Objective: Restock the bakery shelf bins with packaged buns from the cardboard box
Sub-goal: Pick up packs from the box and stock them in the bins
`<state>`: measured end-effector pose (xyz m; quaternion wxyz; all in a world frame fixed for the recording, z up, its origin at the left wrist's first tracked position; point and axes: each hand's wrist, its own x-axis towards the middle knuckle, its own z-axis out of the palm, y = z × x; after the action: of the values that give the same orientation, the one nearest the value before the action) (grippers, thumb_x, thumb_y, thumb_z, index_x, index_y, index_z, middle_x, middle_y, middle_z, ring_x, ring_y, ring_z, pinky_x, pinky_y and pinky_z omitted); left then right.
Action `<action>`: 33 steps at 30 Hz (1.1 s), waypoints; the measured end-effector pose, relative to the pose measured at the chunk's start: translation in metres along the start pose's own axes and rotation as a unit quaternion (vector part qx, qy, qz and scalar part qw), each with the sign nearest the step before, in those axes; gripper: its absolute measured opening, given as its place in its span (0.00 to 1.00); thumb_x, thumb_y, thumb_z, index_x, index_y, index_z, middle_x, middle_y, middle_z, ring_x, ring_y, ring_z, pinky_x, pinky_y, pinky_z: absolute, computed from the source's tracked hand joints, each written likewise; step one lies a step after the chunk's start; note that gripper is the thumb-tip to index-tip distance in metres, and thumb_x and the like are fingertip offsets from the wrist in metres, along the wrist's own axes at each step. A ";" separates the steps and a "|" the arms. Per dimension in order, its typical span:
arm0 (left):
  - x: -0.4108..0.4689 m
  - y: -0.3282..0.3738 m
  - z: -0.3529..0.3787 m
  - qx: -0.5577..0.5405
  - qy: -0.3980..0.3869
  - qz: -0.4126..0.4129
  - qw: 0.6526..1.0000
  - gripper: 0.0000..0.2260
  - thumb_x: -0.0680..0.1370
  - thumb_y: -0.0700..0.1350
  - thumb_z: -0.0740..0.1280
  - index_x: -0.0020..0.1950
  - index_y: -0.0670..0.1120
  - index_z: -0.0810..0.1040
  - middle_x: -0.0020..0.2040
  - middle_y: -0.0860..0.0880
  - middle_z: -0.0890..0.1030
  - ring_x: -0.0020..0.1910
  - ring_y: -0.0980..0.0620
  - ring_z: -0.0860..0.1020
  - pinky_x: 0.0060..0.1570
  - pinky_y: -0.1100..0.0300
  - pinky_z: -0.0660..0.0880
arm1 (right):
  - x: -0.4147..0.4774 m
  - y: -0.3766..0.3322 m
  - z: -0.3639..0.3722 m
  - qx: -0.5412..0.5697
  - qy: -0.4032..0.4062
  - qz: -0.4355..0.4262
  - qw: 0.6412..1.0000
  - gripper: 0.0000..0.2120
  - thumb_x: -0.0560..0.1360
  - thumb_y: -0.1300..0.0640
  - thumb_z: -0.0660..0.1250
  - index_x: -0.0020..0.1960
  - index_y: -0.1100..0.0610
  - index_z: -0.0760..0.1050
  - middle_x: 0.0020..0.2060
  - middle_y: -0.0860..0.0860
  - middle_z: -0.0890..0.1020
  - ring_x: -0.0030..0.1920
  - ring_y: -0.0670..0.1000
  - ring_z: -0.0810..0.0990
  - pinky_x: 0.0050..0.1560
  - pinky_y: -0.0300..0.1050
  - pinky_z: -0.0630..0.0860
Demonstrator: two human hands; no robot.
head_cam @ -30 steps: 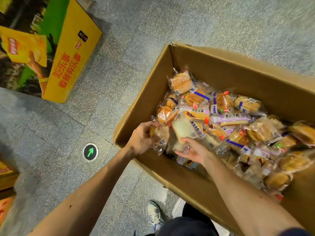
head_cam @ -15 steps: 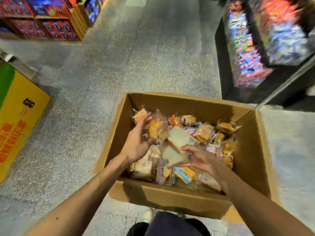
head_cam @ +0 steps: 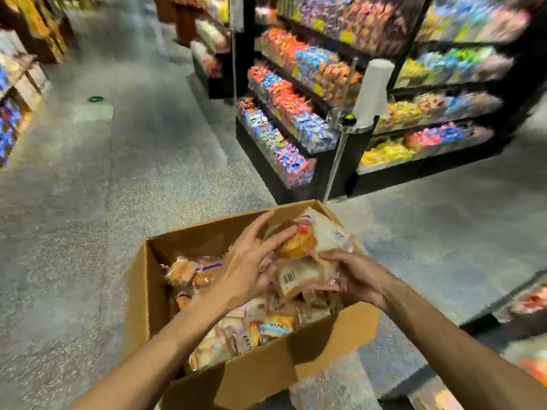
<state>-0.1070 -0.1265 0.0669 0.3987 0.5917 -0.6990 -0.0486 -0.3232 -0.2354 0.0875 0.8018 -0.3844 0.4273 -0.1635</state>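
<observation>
Fingers of the left hand are spread almost straight, pressed flat against a clutch of packaged buns; the right hand curls thumb and fingers round the clutch's other side. Together they hold it above the far end of the open cardboard box, which stands on a speckled grey floor. Judged from this, restocking is at an early stage: the box is well filled with more packs, and nothing shown has reached a bin. Dark shelves beyond hold bright wrapped goods, too blurred to identify; no bakery bin is recognisable. How many packs are held is unclear. Barcode labels are unreadable
</observation>
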 end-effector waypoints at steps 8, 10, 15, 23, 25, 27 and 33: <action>0.040 0.109 0.038 -0.165 -0.111 0.037 0.979 0.14 0.76 0.64 0.64 0.61 0.70 0.74 0.79 0.58 0.55 0.77 0.61 0.57 0.76 0.54 0.58 | -0.118 -0.017 -0.056 0.014 0.088 -0.137 0.987 0.21 0.73 0.61 0.68 0.63 0.70 0.74 0.58 0.66 0.81 0.50 0.62 0.84 0.39 0.49 0.81; 0.053 0.148 0.057 -0.211 -0.079 0.015 0.974 0.06 0.75 0.57 0.71 0.49 0.66 0.77 0.75 0.57 0.63 0.74 0.61 0.61 0.75 0.49 0.61 | -0.153 -0.011 -0.077 0.017 0.144 -0.167 0.975 0.27 0.71 0.61 0.73 0.64 0.74 0.71 0.57 0.68 0.81 0.51 0.64 0.84 0.42 0.51 0.81; 0.063 0.247 0.115 -0.305 -0.086 -0.002 0.948 0.26 0.63 0.58 0.79 0.55 0.67 0.70 0.66 0.68 0.66 0.65 0.67 0.69 0.64 0.45 0.74 | -0.266 0.007 -0.128 -0.028 0.292 -0.272 0.916 0.07 0.76 0.70 0.67 0.53 0.67 0.74 0.32 0.54 0.84 0.30 0.50 0.83 0.29 0.43 0.79; 0.012 0.434 0.228 -0.241 -0.244 0.136 0.929 0.36 0.69 0.52 0.79 0.73 0.54 0.68 0.61 0.59 0.67 0.62 0.67 0.60 0.59 0.80 0.55 | -0.457 0.092 -0.222 -0.123 0.426 -0.309 0.841 0.07 0.78 0.71 0.65 0.52 0.62 0.77 0.35 0.49 0.83 0.35 0.45 0.80 0.37 0.41 0.78; -0.009 0.483 0.257 -0.221 -0.282 0.160 0.920 0.37 0.70 0.54 0.78 0.75 0.47 0.68 0.62 0.56 0.67 0.70 0.58 0.60 0.65 0.72 0.54 | -0.501 0.117 -0.240 -0.122 0.447 -0.313 0.829 0.14 0.78 0.75 0.61 0.48 0.56 0.74 0.30 0.42 0.82 0.31 0.39 0.78 0.35 0.35 0.77; -0.029 0.530 0.281 -0.211 -0.328 0.180 0.903 0.40 0.71 0.57 0.76 0.77 0.46 0.64 0.71 0.51 0.68 0.76 0.51 0.58 0.69 0.66 0.53 | -0.540 0.142 -0.261 -0.113 0.481 -0.320 0.808 0.20 0.77 0.78 0.58 0.42 0.53 0.70 0.25 0.38 0.79 0.28 0.35 0.76 0.32 0.29 0.72; -0.084 0.658 0.339 -0.231 -0.453 0.206 0.836 0.35 0.68 0.65 0.75 0.71 0.55 0.70 0.60 0.55 0.76 0.58 0.56 0.75 0.55 0.67 0.68 | -0.662 0.236 -0.315 -0.086 0.613 -0.286 0.731 0.17 0.76 0.74 0.62 0.58 0.56 0.76 0.35 0.39 0.83 0.34 0.37 0.77 0.37 0.34 0.72</action>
<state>-0.8360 0.0039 0.1504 0.1631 0.2362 -0.8757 -0.3882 -0.9788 0.1593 0.1727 0.2444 -0.3721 0.7086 -0.5474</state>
